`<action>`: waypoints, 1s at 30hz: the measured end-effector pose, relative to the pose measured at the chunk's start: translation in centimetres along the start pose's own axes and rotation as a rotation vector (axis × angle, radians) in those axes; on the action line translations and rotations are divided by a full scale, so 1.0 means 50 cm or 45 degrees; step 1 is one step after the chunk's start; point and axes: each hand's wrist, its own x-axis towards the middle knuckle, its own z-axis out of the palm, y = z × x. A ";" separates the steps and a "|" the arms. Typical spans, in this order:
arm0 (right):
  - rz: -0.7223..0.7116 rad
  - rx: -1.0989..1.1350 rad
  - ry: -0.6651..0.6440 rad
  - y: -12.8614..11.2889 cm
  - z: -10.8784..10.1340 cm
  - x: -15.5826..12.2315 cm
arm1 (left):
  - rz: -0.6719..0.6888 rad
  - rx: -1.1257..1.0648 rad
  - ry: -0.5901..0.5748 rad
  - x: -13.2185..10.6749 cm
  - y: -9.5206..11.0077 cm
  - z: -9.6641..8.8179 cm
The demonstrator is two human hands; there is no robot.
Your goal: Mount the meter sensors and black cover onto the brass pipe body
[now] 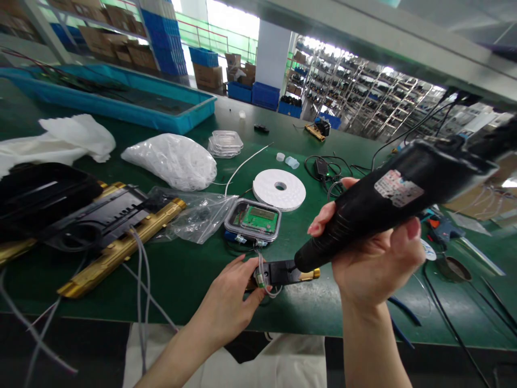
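My right hand [375, 253] is wrapped round a black electric screwdriver [388, 202], held slanted with its tip pointing down-left onto a small black and brass part [288, 273] near the front edge of the green table [189, 269]. My left hand [232, 299] pinches the left end of that part, where thin wires [264, 280] come out. Just behind sits a clear-cased module with a green circuit board [253, 220].
Brass and black assemblies [100, 226] with grey cables lie at the left. White plastic bags [173, 160], a white tape roll [279, 188], a blue tray [121, 97], black cables [323, 170] and tools at the right [444, 229] crowd the table.
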 end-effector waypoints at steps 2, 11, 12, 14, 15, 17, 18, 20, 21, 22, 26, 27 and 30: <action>0.011 0.029 0.003 0.001 -0.002 0.004 | 0.005 -0.010 -0.004 0.000 0.002 0.000; 0.002 -0.004 0.131 0.014 0.031 0.010 | -0.029 0.016 -0.017 -0.001 -0.003 0.000; -0.020 -0.058 0.143 0.015 0.033 0.009 | -0.028 0.019 -0.007 -0.001 -0.004 0.001; -0.074 -0.190 0.185 0.018 0.034 0.009 | -0.017 0.024 0.009 -0.001 -0.008 0.003; -0.101 -0.254 0.226 0.019 0.034 0.008 | -0.009 0.029 0.016 -0.001 -0.010 0.004; -0.142 -0.346 0.327 0.020 0.034 0.007 | -0.008 0.043 0.030 -0.002 -0.012 0.006; -0.157 -0.378 0.370 0.021 0.034 0.005 | -0.007 0.048 0.033 -0.002 -0.012 0.006; -0.171 -0.425 0.419 0.021 0.034 0.002 | -0.002 0.046 0.033 -0.002 -0.011 0.007; -0.171 -0.440 0.424 0.020 0.035 0.001 | 0.003 0.041 0.032 -0.002 -0.010 0.006; -0.170 -0.448 0.421 0.020 0.035 -0.001 | 0.008 0.036 0.030 -0.002 -0.009 0.006; -0.164 -0.446 0.373 0.016 0.034 -0.004 | 0.005 0.019 0.022 -0.002 -0.004 0.004; -0.163 -0.443 0.364 0.014 0.033 -0.004 | -0.001 0.012 0.014 -0.001 -0.003 0.004; -0.146 -0.415 0.343 0.007 0.032 -0.005 | -0.012 0.001 -0.007 0.000 -0.001 0.003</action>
